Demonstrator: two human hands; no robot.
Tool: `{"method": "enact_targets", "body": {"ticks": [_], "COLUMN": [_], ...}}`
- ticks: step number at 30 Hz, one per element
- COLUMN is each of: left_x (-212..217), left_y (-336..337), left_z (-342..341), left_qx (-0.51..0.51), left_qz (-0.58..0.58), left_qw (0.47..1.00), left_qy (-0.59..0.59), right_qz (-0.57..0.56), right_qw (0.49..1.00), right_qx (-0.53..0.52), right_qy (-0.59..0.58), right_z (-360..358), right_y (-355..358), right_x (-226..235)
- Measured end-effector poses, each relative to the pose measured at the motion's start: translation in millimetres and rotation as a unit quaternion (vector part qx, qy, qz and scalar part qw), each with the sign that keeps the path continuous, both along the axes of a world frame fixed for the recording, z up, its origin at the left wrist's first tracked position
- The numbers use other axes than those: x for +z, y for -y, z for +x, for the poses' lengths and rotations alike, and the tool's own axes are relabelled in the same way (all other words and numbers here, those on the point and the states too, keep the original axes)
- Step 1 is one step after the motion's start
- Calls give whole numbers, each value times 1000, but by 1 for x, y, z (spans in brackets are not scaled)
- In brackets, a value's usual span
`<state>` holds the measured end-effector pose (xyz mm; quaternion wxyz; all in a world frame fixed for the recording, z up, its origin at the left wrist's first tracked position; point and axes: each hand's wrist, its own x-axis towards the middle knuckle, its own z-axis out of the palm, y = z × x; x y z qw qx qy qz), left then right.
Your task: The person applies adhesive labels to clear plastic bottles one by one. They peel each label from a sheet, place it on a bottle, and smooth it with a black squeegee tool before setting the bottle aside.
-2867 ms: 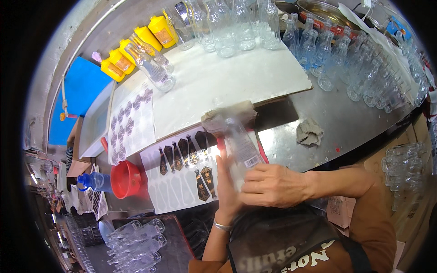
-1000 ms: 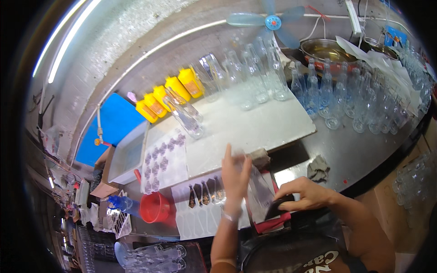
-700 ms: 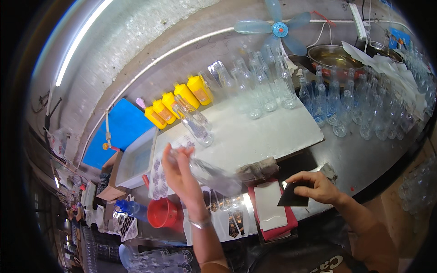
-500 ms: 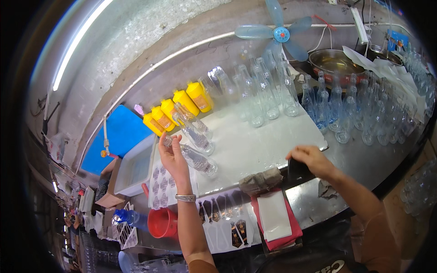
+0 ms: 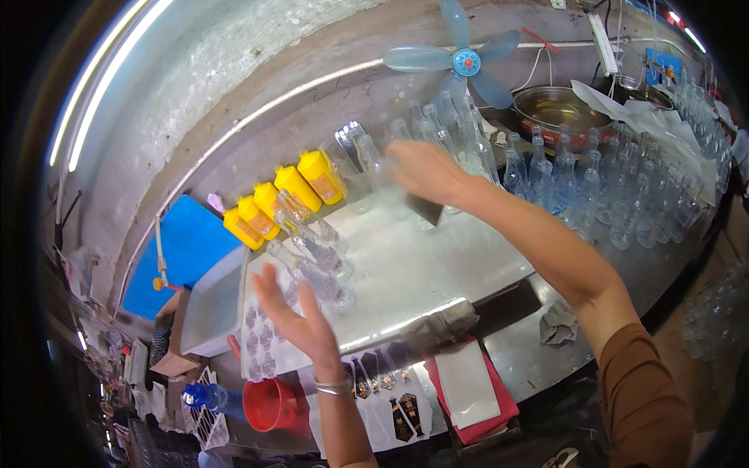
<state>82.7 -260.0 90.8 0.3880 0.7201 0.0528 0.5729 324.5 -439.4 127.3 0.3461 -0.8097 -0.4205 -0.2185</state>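
The left hand (image 5: pixel 296 316) is spread and released, with the near glass bottle (image 5: pixel 316 279) standing just beyond its thumb and forefinger; whether they touch, I cannot tell. The white board (image 5: pixel 413 269) stretches from there rightward, its front edge meeting a grey cloth bundle (image 5: pixel 441 324). Above it, the right hand (image 5: pixel 431 173) grasps a dark flat piece (image 5: pixel 425 209), fingertips blurred near the clear bottles (image 5: pixel 443 134) at the back. Past the board's right edge, more bottles (image 5: pixel 573 183) crowd the metal table (image 5: pixel 601 292).
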Motion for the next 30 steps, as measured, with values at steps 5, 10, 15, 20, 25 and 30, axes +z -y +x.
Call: {"method": "enact_targets", "body": {"ticks": [5, 10, 15, 20, 25, 30], "left_x": [-35, -38, -104, -145, -136, -138], "left_y": [64, 130, 155, 164, 171, 162], "left_z": [-43, -80, -108, -127, -128, -132], "left_qx": [-125, -419, -370, -287, -288, -294], "left_qz": [19, -219, -356, -252, -253, -251], "left_qw": [981, 847, 806, 874, 869, 870], "left_qy": [-149, -242, -294, -302, -311, -305], "right_qz": [150, 119, 122, 26, 56, 61], "right_qw": [981, 952, 892, 854, 876, 887], "right_qx": [122, 212, 163, 145, 121, 106], "right_qy": [12, -186, -404, -499, -463, -446], "right_z": [-102, -148, -181, -272, -305, -313], "right_y": [56, 82, 106, 145, 153, 146], "right_x": [31, 27, -85, -165, -163, -165]}}
